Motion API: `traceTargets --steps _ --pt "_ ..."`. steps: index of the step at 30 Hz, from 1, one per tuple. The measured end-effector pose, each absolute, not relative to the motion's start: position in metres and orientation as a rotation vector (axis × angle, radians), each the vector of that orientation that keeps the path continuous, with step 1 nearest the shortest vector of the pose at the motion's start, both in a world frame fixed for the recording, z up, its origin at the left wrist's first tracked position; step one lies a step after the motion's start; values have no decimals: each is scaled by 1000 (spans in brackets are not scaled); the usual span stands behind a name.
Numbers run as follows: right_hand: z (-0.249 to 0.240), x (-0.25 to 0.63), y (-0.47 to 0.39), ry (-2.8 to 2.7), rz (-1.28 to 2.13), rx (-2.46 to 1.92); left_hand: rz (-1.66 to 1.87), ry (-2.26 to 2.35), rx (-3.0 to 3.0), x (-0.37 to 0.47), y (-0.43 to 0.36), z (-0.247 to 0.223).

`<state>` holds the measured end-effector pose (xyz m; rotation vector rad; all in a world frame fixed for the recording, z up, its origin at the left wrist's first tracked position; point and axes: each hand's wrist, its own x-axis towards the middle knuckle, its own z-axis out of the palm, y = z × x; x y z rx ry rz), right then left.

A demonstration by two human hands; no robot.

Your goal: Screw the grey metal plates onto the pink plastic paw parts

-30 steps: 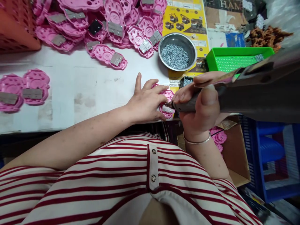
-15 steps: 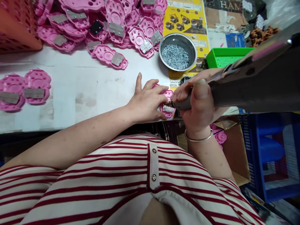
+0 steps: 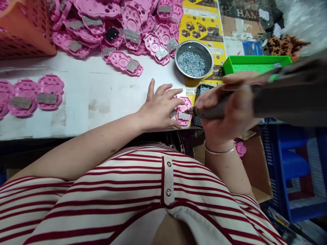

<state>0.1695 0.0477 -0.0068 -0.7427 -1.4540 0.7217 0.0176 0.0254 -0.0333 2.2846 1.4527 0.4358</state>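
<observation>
My right hand (image 3: 226,105) is wrapped round a dark power screwdriver (image 3: 288,97). The tool's tip is over a pink plastic part (image 3: 184,118) with a metal plate, at the table's front edge. My left hand (image 3: 159,107) lies with its fingers spread at the left side of that part, touching its edge. Another pink piece shows partly beneath the left fingers. Behind the hands stands a steel bowl (image 3: 191,63) of small screws. A small black tray (image 3: 204,89), partly hidden by my right hand, also has screws in it.
Pink parts with metal plates (image 3: 131,32) are heaped at the back, beside an orange basket (image 3: 28,30). More pink parts (image 3: 47,98) lie in a row at left. A green tray (image 3: 255,63) stands at right, above a cardboard box (image 3: 262,166) and blue crates (image 3: 293,160).
The screwdriver and my right hand have shifted slightly right, uncovering more of the pink part and the black tray. The camera view has turned slightly, showing more of the row at left.
</observation>
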Motion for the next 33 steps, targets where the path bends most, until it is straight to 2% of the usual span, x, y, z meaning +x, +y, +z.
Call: traceTargets --steps 3,9,28,33 --pt "5 174 43 -1220 626 -474 509 1613 2254 5 15 -34" --pt "4 188 35 -1255 710 -397 432 1659 2315 6 8 -27" --pt "-3 198 30 -1230 787 -468 371 1548 2508 13 17 -22" --pt "-1 196 24 -1209 835 -528 247 1563 2333 12 31 -16"
